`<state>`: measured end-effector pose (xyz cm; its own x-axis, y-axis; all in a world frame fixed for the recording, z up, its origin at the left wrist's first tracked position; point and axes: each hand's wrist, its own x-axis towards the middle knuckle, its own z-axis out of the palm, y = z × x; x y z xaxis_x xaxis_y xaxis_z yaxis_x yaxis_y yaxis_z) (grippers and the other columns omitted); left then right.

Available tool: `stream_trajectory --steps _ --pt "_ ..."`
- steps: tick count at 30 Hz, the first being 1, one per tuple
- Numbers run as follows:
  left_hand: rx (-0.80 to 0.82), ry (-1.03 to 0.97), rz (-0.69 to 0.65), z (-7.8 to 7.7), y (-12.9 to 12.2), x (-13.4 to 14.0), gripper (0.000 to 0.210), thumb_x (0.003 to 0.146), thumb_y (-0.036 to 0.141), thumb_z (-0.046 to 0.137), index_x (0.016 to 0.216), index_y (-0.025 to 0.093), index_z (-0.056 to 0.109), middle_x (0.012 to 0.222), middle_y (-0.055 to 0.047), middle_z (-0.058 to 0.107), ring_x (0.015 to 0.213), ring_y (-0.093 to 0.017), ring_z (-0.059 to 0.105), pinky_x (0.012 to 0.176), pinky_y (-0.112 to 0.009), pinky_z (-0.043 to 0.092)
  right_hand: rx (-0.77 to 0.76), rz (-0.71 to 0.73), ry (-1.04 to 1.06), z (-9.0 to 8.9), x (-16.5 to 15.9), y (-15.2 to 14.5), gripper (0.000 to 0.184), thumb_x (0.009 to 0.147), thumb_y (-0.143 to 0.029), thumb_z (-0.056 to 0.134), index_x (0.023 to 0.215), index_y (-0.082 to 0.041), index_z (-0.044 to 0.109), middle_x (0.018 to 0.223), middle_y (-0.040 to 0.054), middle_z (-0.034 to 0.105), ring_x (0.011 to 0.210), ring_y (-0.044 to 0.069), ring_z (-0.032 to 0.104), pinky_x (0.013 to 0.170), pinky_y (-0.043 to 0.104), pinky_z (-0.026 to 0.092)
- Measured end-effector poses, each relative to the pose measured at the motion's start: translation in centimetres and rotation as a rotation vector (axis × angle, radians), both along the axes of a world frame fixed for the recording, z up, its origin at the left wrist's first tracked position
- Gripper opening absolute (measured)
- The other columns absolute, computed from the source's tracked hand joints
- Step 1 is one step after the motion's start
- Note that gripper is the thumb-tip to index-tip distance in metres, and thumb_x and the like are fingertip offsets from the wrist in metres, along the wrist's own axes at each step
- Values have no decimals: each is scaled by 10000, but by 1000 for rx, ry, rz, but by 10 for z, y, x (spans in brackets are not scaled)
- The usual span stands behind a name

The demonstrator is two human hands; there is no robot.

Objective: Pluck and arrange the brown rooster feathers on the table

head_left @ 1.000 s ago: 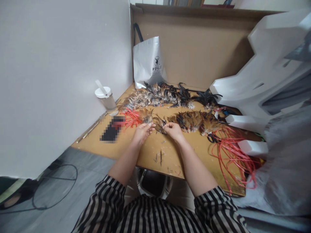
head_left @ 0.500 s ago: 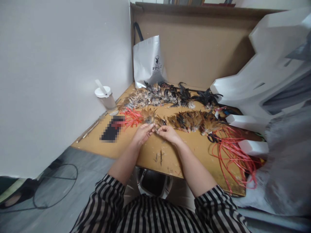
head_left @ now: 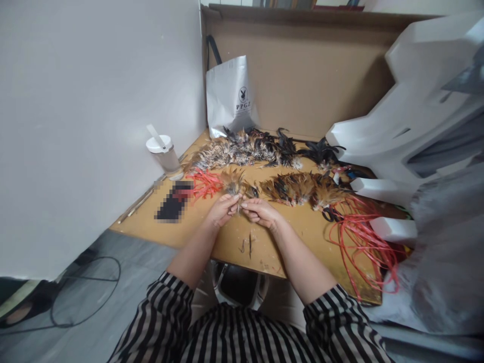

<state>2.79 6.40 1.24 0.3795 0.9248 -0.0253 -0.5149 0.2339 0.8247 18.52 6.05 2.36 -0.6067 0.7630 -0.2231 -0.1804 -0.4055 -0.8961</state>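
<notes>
Near the middle of the wooden table, my left hand pinches the base of a small bunch of brown feathers, whose tips point away from me. Close against it, my right hand has thumb and forefinger pressed together at the same base. Whether a thread or a loose feather lies between the right fingertips is too small to tell. Behind and to the right lies a row of brown feather bunches. Red plastic strips lie just left of the held bunch.
Darker feathers are heaped at the back before a silver bag. A lidded cup and a blurred dark object stand left. Long red strips hang over the right edge beside white foam. Thin dark tools lie in front.
My right hand has turned slightly, its fingers curling more, and its fingertips have shifted left toward my left hand. The left hand still pinches the feather bunch.
</notes>
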Motion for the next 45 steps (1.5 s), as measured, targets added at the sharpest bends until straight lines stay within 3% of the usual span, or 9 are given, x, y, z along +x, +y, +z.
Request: stream_trajectory --steps 6,12,17,22,28,32,37,41,45 --pt "35 55 3 -4 1 3 228 684 313 652 744 93 643 408 44 413 355 -8 281 364 -150 178 47 -39 -20 1 -7 -3 253 635 -327 684 671 -122 541 450 -100 310 364 0 160 367 180 53" --pt "-82 -89 80 -2 4 1 175 669 211 671 806 108 639 647 -22 604 511 -28 480 411 -114 303 121 -313 25 1 -2 1 245 601 -316 711 657 -150 541 439 -83 377 368 12 224 384 185 97" --pt "-233 -120 -102 -5 2 -2 148 693 151 643 835 109 636 821 -72 657 555 -35 528 434 -102 362 192 -401 78 5 3 4 238 600 -310 714 630 -147 542 509 -34 509 394 17 283 399 187 140" --pt "-223 -109 -175 -6 -1 -2 176 709 122 618 882 99 637 825 -75 660 562 -31 533 467 -102 389 206 -391 60 3 -2 3 241 609 -321 706 654 -151 542 568 -1 584 430 37 360 412 183 183" --pt "-147 -92 -55 -4 0 0 130 651 140 671 775 99 661 756 -58 658 559 -36 529 482 -117 387 192 -407 72 0 -4 3 241 601 -330 707 677 -159 554 618 -3 588 443 36 354 412 180 208" --pt "-18 74 74 -6 3 3 186 631 223 694 766 97 674 774 -85 667 609 -76 561 560 -177 411 80 -459 65 1 -2 5 292 583 -382 708 708 -162 562 636 -2 577 439 35 350 393 176 198" --pt "122 321 193 -10 6 5 245 616 306 695 745 99 682 643 -71 659 524 -85 527 531 -205 379 26 -450 24 -1 -1 7 316 571 -406 707 660 -140 559 615 10 573 417 28 320 373 173 164" --pt "158 354 201 -11 6 7 258 608 323 695 742 103 679 643 -67 661 516 -87 524 533 -212 382 51 -500 6 -2 -2 7 294 534 -346 729 659 -141 559 587 7 573 409 27 318 376 170 167" --pt "49 247 144 -10 4 7 268 621 305 693 781 92 666 728 -84 672 573 -92 564 536 -194 393 104 -545 -25 -2 -3 7 271 544 -337 717 655 -143 563 526 -15 531 405 34 321 383 175 182"
